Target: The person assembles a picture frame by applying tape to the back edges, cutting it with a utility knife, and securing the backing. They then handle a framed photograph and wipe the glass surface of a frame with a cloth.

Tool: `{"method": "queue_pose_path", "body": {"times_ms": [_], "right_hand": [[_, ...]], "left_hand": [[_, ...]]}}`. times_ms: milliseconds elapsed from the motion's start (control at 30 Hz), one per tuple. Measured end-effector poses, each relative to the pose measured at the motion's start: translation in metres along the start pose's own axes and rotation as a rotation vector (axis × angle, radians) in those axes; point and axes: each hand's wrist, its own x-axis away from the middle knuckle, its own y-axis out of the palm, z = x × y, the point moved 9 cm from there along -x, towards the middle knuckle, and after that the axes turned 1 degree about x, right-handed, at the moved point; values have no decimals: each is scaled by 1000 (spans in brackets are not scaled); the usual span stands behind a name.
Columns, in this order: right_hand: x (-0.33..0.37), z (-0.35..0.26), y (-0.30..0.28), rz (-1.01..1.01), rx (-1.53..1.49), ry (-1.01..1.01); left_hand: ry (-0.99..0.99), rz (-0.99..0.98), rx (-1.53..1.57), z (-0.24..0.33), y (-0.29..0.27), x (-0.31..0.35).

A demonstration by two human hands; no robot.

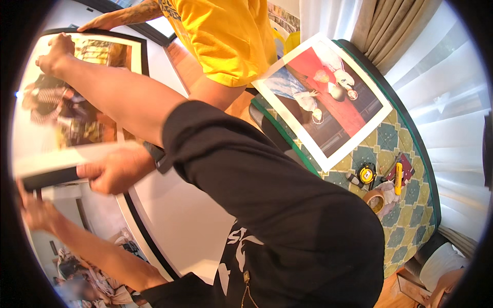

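Note:
My right hand [56, 54] reaches across to the far left, over a large framed picture [136, 56] with a white mat and black edge. Its fingers are curled, and what they hold, if anything, does not show. At the left rim, my left hand [38, 213] is blurred, with its fingers by the end of a black bar [54, 178]. A co-worker's hand [115, 170] with a dark wristband grips that bar. Below lies a black-edged panel [154, 236] with people visible on its surface; I cannot tell whether it is a print or a reflection.
A co-worker in a yellow shirt [221, 41] leans in, other hand [97, 23] on the frame's far edge. On the green patterned cloth [405, 226] lie a white-bordered print [328, 102], tape measure [366, 173], tape roll [375, 201] and yellow cutter [398, 178]. Another person [447, 269] is at lower right.

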Motion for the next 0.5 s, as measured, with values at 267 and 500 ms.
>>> {"method": "queue_pose_path", "body": {"times_ms": [267, 500], "right_hand": [[215, -74, -102, -375, -174, -440], [376, 40, -204, -614, 342, 96]], "left_hand": [[-333, 117, 53, -86, 190, -4], [-367, -109, 119, -91, 266, 59]]}}
